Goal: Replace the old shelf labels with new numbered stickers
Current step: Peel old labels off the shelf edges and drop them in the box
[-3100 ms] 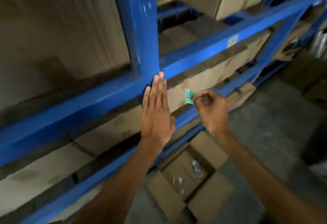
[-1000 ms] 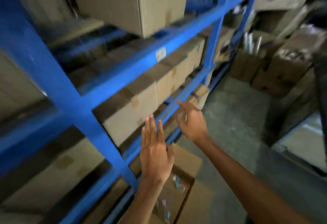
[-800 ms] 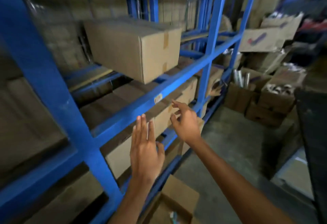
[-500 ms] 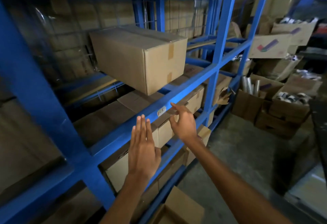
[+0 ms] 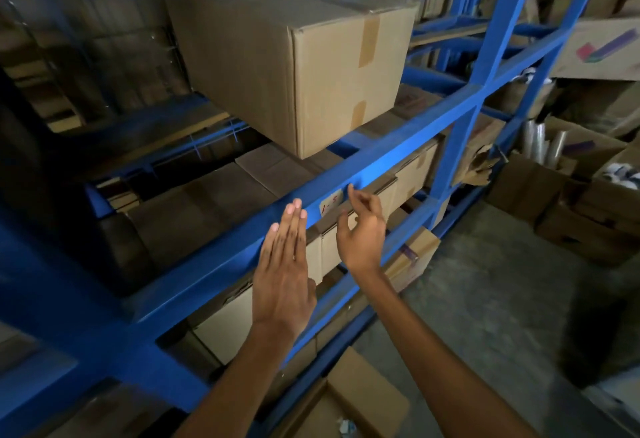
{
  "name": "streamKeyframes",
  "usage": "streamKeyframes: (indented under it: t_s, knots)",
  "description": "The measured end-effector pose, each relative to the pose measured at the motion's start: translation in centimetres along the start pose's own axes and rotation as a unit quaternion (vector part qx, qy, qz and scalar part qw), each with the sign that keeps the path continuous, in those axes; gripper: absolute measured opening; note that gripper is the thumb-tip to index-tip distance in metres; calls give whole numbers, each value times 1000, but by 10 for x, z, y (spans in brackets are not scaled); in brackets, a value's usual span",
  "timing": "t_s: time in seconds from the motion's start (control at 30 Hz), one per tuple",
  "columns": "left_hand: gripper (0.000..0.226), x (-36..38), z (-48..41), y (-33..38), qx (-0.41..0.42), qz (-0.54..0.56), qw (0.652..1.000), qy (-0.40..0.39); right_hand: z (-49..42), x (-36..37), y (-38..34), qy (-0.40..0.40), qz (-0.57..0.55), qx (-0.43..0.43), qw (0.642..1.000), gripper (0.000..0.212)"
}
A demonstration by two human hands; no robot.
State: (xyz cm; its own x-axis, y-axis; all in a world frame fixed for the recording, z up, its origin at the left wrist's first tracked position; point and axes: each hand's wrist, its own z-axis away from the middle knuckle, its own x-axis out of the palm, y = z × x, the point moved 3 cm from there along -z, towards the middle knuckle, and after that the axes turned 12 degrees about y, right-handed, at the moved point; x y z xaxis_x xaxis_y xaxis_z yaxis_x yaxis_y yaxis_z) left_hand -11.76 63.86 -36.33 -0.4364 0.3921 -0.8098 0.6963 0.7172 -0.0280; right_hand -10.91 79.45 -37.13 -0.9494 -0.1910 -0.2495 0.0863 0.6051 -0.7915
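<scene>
Blue steel beam (image 5: 398,152) with a pale old label (image 5: 331,203) stuck on its front face — both hands raised to it.
The label, marked in red handwriting, sits between the two hands. The left hand (image 5: 284,264) is flat, fingers straight and together, tips over the beam just left of the label; whether they touch the metal I cannot tell. The right hand (image 5: 360,233) holds nothing — fingers loosely curled, forefinger tip at the label's upper right corner, thumb below it. A taped cardboard box (image 5: 294,56) rests on the shelf above.
</scene>
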Motion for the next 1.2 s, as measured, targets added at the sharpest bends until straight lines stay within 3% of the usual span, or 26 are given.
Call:
streamKeyframes:
  t_s: [0.33, 0.77, 0.93, 1.2]
  knots:
    - [105, 9, -1, -8, 15, -29, 999, 0, 7, 7, -4, 96, -27, 28, 995, 30]
    - [102, 3, -2, -5, 8, -51, 999, -6, -16, 9, 3, 48, -35, 84, 995, 7]
    - [101, 1, -3, -4, 0, -51, 999, -2, -24, 13, 8, 5, -28, 83, 996, 3]
    - [100, 0, -3, -4, -2, -42, 999, -1, -16, 5, 1, 22, -60, 77, 995, 9]
